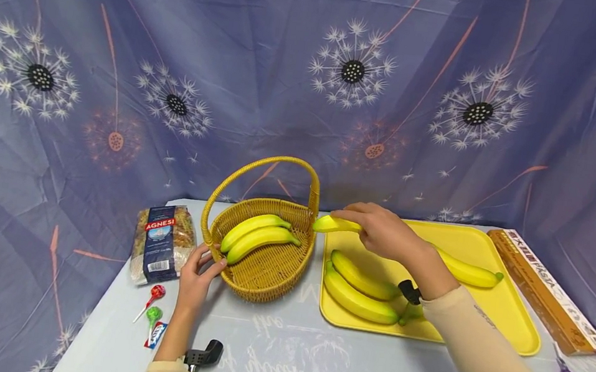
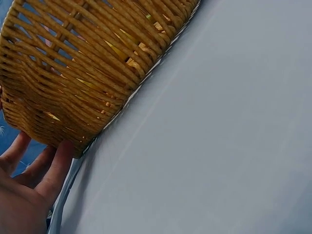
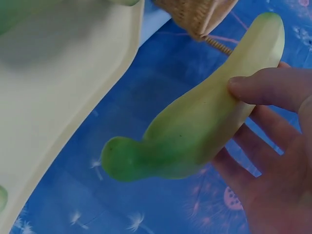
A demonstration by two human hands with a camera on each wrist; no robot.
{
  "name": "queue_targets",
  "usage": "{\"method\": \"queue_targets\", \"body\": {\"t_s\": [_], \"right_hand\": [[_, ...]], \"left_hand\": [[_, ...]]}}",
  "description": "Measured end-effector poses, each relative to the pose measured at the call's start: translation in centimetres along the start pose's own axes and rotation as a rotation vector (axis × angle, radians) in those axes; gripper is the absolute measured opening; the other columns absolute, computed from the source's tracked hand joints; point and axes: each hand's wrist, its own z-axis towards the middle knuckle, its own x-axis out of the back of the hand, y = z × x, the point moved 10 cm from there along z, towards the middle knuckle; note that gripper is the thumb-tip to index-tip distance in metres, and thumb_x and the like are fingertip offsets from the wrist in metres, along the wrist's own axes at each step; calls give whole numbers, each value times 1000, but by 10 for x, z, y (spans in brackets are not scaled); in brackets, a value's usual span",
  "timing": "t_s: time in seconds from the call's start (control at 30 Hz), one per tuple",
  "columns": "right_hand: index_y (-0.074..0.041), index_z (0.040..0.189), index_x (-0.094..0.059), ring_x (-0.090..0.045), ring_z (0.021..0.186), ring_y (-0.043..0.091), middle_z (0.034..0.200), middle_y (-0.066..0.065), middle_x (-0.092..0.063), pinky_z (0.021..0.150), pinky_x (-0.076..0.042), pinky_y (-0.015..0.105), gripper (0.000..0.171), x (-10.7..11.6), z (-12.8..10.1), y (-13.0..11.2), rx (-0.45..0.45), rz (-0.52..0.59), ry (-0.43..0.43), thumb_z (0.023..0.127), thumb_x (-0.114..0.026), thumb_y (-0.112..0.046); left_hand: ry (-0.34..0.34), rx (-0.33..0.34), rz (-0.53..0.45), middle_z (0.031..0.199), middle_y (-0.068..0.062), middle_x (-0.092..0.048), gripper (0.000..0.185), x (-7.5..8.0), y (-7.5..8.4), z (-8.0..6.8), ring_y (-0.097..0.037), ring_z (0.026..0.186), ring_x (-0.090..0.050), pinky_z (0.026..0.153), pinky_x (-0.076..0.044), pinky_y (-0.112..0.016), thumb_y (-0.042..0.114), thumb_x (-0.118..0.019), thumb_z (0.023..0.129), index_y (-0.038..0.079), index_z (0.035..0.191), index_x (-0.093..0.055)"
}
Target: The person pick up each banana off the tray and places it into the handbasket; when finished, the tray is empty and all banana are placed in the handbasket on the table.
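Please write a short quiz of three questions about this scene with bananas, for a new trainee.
1. True or false: the right hand holds a banana.
2. How many bananas lie inside the basket?
3. What does the left hand touch? A) tray B) basket C) pasta bag

Key: 1 true; 2 two; 3 B.
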Motion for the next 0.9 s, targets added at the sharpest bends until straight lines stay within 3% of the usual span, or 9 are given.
{"method": "queue_targets", "body": {"t_s": [0.27,0.53,0.9], "right_hand": [[-33,141,-49,-50,120,23,133,0,-54,70,-50,34,74,-5,20,-24,43,-14,-22,83,-47,13],[-26,141,-50,-48,123,21,134,-2,-52,96,-46,38,72,-10,56,-57,66,12,-82,83,-45,16],[-22,137,-55,-50,122,18,134,-3,-55,94,-47,30,63,-36,107,-81,36,-3,-240,85,-57,14]], "left_hand": [[-4,14,-18,135,-7,-49,39,-3,-3,1,-25,118,-51,80,-54,-22,13,-73,86,2,122,-60],[15,27,-1,134,-7,-51,38,-1,-4,1,-22,116,-52,79,-53,-19,13,-72,87,3,122,-60],[3,33,-47,131,-6,-52,39,-3,-4,-1,-23,116,-51,77,-55,-23,9,-71,87,1,123,-58]]}}
